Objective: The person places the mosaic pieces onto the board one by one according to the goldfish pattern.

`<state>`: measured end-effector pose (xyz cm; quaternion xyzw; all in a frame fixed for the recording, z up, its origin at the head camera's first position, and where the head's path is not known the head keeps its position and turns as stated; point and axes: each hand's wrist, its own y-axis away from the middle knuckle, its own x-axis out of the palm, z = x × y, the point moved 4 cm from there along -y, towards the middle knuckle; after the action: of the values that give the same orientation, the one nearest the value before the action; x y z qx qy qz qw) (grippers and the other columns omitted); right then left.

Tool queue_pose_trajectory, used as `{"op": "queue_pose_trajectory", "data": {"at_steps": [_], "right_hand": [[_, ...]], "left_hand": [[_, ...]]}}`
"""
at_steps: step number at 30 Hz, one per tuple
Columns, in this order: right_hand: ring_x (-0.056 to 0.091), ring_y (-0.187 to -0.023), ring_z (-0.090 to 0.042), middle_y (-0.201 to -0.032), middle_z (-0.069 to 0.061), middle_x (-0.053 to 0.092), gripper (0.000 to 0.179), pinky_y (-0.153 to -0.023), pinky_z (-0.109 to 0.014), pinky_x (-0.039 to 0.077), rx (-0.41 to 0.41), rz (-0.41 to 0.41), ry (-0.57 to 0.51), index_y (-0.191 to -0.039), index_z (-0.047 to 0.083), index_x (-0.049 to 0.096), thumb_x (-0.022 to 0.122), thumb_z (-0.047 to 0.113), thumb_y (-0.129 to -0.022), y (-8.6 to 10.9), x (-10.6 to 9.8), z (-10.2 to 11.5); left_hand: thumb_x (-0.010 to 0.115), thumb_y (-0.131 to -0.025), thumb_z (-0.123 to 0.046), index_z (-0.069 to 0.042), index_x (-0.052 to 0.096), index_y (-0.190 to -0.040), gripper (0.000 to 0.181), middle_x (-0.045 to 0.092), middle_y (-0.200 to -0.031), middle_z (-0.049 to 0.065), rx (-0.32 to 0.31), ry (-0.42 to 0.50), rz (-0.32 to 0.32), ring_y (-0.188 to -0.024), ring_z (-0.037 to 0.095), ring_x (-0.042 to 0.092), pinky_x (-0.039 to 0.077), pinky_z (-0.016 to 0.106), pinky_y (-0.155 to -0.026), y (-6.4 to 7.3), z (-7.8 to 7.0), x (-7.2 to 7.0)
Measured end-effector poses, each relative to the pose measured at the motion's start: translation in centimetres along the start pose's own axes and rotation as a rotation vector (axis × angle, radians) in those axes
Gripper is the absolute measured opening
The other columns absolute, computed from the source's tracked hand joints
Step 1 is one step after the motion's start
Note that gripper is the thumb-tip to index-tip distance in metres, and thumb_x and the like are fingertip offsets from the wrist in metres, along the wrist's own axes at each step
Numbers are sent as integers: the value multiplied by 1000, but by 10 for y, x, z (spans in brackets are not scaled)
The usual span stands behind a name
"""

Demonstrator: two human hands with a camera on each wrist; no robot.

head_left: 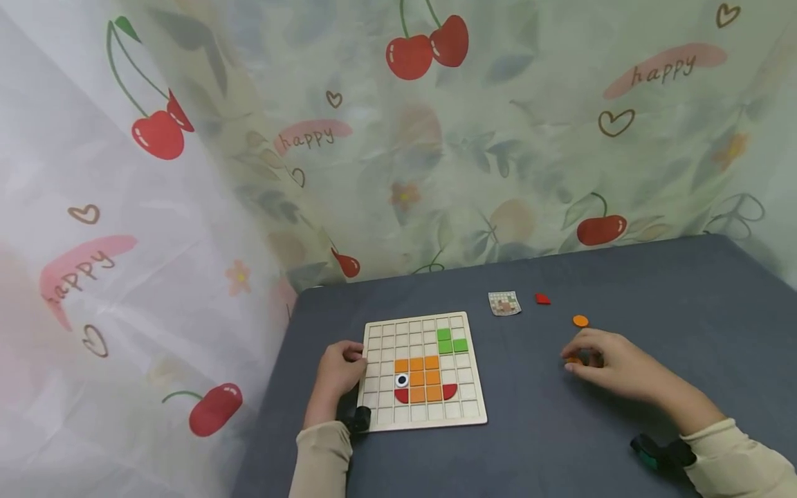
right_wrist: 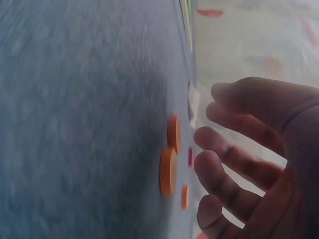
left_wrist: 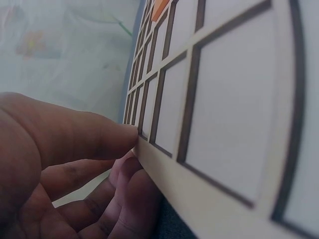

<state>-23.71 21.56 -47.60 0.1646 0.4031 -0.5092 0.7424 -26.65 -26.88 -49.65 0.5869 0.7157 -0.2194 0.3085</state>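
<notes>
A square wooden grid board point(head_left: 470, 415) lies on the table with orange, green and red pieces and an eye piece point(head_left: 402, 380) set in its cells. My left hand point(head_left: 340, 370) holds the board's left edge, thumb tip on the rim and the other fingers curled against its side. Off to the right, my right hand point(head_left: 613, 363) hovers low with parted fingers and nothing between them. Just beyond its fingertips in the right wrist view are an orange disc point(right_wrist: 168, 172) and another orange piece point(right_wrist: 174, 135). In the head view, the hand partly hides an orange piece point(head_left: 573, 360).
Past the right hand lies an orange disc point(head_left: 580, 321). Farther back are a red piece point(head_left: 542, 299) and a small picture card point(head_left: 504, 303) with a grid pattern. A printed curtain point(head_left: 498, 138) hangs behind the dark blue table point(head_left: 523, 449) and along its left side.
</notes>
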Motion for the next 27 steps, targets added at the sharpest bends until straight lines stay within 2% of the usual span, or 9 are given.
{"op": "queue_pose_trajectory", "data": {"at_steps": [9, 15, 19, 27], "right_hand": [[52, -70, -1, -102, 4, 68, 13, -59, -25, 47, 38, -45, 30, -107, 13, 77, 80, 17, -95, -3, -15, -7], [53, -71, -1, -102, 2, 70, 14, -60, -25, 47, 22, -93, 70, -108, 11, 78, 80, 15, -95, -12, -22, -7], [53, -73, -5, -107, -3, 73, 17, -63, -26, 48, 32, -98, 89, -110, 9, 78, 79, 16, -95, -28, -26, -6], [60, -79, -16, -110, -11, 71, 30, -66, -33, 51, 133, 5, 96, -123, 2, 74, 74, 21, -99, -76, -22, -20]], "left_hand": [[70, -92, -8, -3, 75, -119, 28, 70, -104, 11, -23, 13, -4, -94, 24, 65, 55, 36, -76, 0, 5, 0], [70, -92, -8, -3, 75, -119, 29, 70, -103, 11, -9, 8, -4, -93, 24, 65, 55, 36, -75, 0, 3, -1], [70, -92, -8, -3, 76, -119, 29, 71, -103, 11, -8, 0, -6, -93, 24, 65, 55, 36, -76, -1, 1, -1], [70, -93, -9, -3, 75, -120, 28, 70, -102, 11, -14, 4, 3, -93, 23, 65, 55, 36, -76, -1, 1, 0]]}}
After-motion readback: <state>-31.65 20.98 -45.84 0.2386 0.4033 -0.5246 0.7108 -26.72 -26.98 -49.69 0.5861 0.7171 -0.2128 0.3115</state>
